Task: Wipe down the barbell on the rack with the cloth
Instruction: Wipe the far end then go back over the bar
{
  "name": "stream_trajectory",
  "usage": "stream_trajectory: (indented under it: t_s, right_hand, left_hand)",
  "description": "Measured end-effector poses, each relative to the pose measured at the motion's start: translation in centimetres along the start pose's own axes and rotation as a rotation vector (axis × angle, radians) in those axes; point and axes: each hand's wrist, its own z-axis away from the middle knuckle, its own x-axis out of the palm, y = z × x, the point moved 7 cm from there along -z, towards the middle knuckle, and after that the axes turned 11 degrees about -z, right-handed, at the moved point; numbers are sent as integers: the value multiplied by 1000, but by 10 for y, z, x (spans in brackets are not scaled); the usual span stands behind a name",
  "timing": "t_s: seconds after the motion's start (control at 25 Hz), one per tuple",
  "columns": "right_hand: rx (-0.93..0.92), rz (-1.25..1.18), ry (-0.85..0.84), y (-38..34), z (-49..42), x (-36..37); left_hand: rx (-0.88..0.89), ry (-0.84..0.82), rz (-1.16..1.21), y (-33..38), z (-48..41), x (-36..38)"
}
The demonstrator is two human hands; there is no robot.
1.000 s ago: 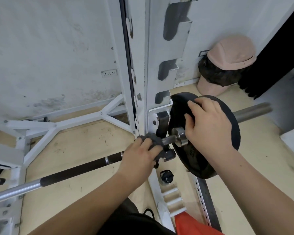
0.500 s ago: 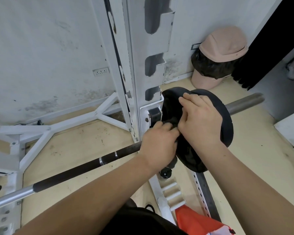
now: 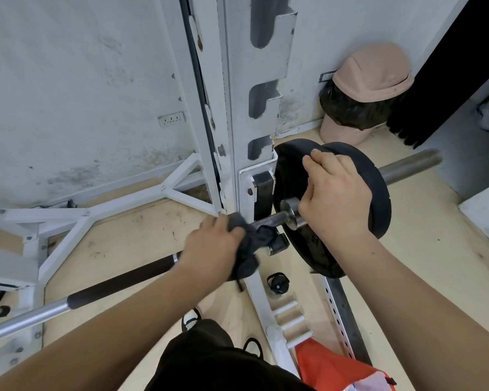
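The barbell [image 3: 119, 282] runs from lower left to upper right and rests in the hook of the white rack upright [image 3: 254, 136]. My left hand [image 3: 209, 249] is closed around a dark grey cloth [image 3: 250, 249], which is wrapped on the bar just left of the rack hook. A black weight plate [image 3: 378, 193] sits on the bar's right sleeve. My right hand [image 3: 336, 193] lies over the plate's top and front face, fingers curled on its rim, thumb side near the steel collar [image 3: 290, 211].
The bare sleeve end [image 3: 412, 165] sticks out to the right. A pink bin [image 3: 370, 88] with a black liner stands against the wall. The rack's white base struts [image 3: 110, 210] spread over the floor at left. A small black cap [image 3: 277, 283] lies by the rack foot.
My left hand with the cloth has slid left along the bar, away from the plate, uncovering the collar again. My right hand has stayed on the plate.
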Motion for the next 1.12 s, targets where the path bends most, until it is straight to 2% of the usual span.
stream_trajectory:
  t_s: [0.12,0.2,0.28,0.36,0.52,0.64,0.8,0.88,1.0,1.12]
  right_hand:
    - [27,33,-91,-5,3,4]
    - [18,-5,-100,-13,12,3]
    - [-71,-87,-87,-25,32,4]
    - [-124,-191,-147,-34,61,12]
    - [67,-210,-400,-28,95,46]
    - [174,-168,-504,-21,101,62]
    - [145,-35,-534,-30,101,68]
    - [133,40,-572,-34,98,71]
    - [106,93,-548,-36,93,71]
    - [78,143,-566,-44,89,71]
  left_hand:
    - [-133,-100,-28,-43,10,11]
    - [-125,20,97,-31,0,2]
    - [-23,186,195,11,-11,-8]
    - [21,245,198,43,-14,-3]
    - [-25,248,88,21,0,19]
    - [-127,89,76,-21,29,31]
    - [-340,-94,92,-76,44,35]
    - [-303,-45,168,-66,28,25]
    - [-130,141,198,-4,8,14]
    - [-189,172,163,3,5,18]
